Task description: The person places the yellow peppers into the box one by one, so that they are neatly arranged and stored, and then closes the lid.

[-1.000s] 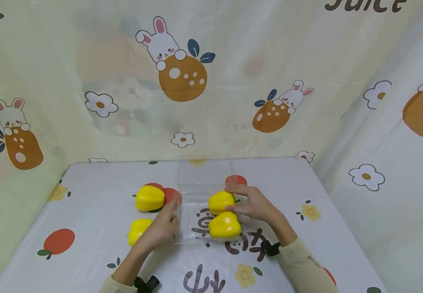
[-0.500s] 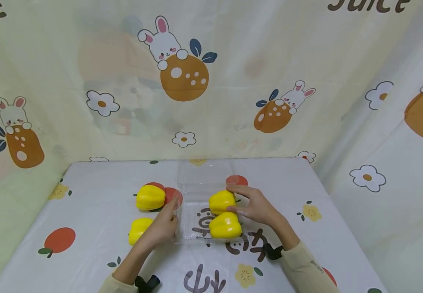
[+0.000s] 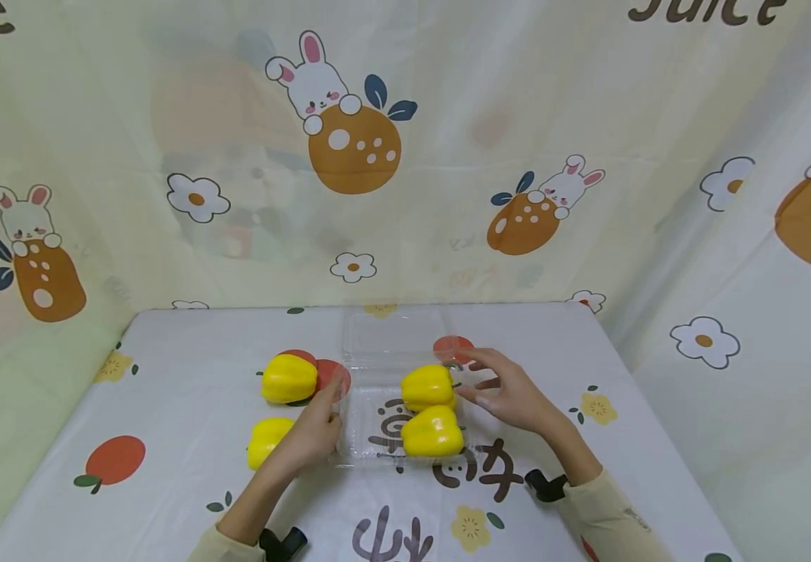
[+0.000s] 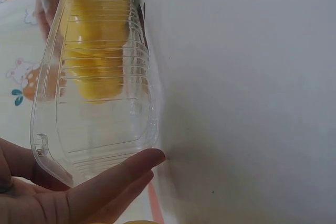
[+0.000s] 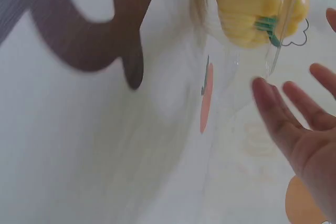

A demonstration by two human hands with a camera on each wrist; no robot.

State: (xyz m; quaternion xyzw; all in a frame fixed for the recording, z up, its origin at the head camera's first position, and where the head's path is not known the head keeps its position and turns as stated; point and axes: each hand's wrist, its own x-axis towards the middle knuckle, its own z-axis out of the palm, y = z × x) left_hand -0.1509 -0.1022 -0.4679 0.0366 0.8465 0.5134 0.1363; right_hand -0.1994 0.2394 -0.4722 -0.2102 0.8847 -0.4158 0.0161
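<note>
We find two yellow peppers (image 3: 431,410) in the clear clamshell tray (image 3: 370,437), two (image 3: 279,406) remaining on the bench (image 3: 166,390). Left hand (image 3: 314,433) steadies the tray, fingers straight; right hand (image 3: 510,390) hovers spread, empty.

Up close here: the left hand (image 4: 63,195) sits at the bottom of the shot, fingers (image 4: 123,171) stretched out straight and pressed against the near wall of a clear ribbed plastic tray (image 4: 94,124). One fingertip touches the white table (image 4: 241,93) right at the tray's corner. Through the plastic you can make out blurry yellow peppers (image 4: 94,45) at the far end. A cartoon-print cloth (image 4: 18,85) shows on the left.
</note>
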